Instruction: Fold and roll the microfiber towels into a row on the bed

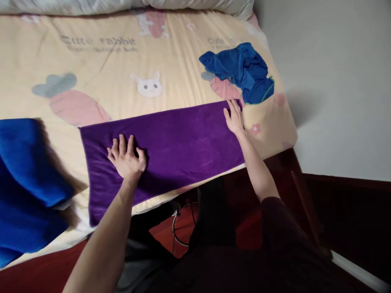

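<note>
A purple towel [180,140] lies spread in a long rectangle along the near edge of the bed. My left hand [127,158] rests on its left part, palm down with the fingers spread. At the towel's right end, my right hand [234,117] lies flat, its fingertips close to the far right corner. Neither hand grips anything. Just beyond that corner sits a crumpled blue cloth [241,67] with a green edge. To the left of the towel are folded blue towels [27,162], partly cut off by the frame.
The bed has a cream sheet [180,77] printed with rabbits and carrots. A pale pillow or quilt [122,5] runs along the far side. A white wall [342,89] stands at the right. Below the near edge are my legs and a dark red floor [165,236].
</note>
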Motion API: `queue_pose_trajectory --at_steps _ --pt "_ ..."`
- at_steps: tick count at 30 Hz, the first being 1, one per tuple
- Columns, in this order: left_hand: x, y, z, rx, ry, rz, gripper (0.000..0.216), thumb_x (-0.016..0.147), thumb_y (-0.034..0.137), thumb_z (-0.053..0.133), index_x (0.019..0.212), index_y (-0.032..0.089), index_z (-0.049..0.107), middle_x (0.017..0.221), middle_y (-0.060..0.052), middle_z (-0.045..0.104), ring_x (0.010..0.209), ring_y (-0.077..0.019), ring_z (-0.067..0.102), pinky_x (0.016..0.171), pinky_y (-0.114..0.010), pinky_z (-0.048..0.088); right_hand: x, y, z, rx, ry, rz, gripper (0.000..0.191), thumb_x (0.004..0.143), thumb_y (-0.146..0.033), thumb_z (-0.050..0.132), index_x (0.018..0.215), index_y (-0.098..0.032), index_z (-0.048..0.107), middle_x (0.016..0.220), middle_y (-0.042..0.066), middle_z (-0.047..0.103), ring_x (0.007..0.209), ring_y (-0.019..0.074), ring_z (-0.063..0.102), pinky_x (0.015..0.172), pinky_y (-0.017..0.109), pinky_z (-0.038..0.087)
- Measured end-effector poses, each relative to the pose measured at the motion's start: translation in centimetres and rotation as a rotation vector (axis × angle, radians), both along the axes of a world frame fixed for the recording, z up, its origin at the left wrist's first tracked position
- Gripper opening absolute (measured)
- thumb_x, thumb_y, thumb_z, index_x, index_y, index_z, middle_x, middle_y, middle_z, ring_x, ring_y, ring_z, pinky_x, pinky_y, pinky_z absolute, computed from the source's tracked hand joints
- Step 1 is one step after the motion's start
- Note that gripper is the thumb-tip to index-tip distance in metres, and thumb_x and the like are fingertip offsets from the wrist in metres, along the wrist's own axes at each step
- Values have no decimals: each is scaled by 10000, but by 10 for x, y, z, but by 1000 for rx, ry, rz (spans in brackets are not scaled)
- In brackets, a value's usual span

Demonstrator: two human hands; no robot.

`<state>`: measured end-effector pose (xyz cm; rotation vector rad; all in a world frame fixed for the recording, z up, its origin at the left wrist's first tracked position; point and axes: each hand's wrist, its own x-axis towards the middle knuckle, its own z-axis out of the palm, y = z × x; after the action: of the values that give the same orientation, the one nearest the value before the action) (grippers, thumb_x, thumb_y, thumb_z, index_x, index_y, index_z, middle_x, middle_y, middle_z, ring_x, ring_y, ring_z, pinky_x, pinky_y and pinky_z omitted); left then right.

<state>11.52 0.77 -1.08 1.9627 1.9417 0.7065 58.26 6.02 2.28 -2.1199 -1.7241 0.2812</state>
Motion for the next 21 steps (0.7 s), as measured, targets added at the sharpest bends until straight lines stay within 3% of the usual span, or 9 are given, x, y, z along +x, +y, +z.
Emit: queue_pose_trajectory --at_steps 4,7,10,15,21 --pt "0 0 -1 29 14 -1 665 1038 419 472 1620 117 584 1760 -184 423 1670 -398 301 1377 -641 103 19 -106 -3 137 -66 -285 484 1116 -420 384 1432 -190 669 1526 204 629 1510 315 530 1291 588 418" --pt "-1 -1 0 30 21 4 668 1029 419 474 1618 124 586 1758 -174 430 1667 -392 310 1374 -636 112 40 -187 -5 0 -43 -534 365 1048 -437 477 1115 -203 750 1239 215 721 1264 359 662 1144 579 541" --pt "-1 -2 0 30 6 0 668 1027 419 481 1621 131 582 1757 -174 432 1667 -395 309 1372 -639 111 51 -235 -2 -68 17 -552 273 985 -475 579 885 -257 708 1044 162 730 1116 340 696 1078 494 580" --pt "0 -2 1 56 17 -23 668 1032 419 483 1623 121 577 1745 -196 441 1659 -414 319 1355 -664 135 49 -238 3 -99 90 -514 317 956 -465 619 724 -250 638 853 88 728 941 281 692 997 435 576" --pt "0 -2 2 53 37 -7 678 1029 451 469 1626 150 581 1745 -181 449 1658 -407 333 1355 -652 157 44 -214 -1 -116 160 -522 237 890 -397 723 739 -227 656 893 90 775 876 265 707 945 413 573"
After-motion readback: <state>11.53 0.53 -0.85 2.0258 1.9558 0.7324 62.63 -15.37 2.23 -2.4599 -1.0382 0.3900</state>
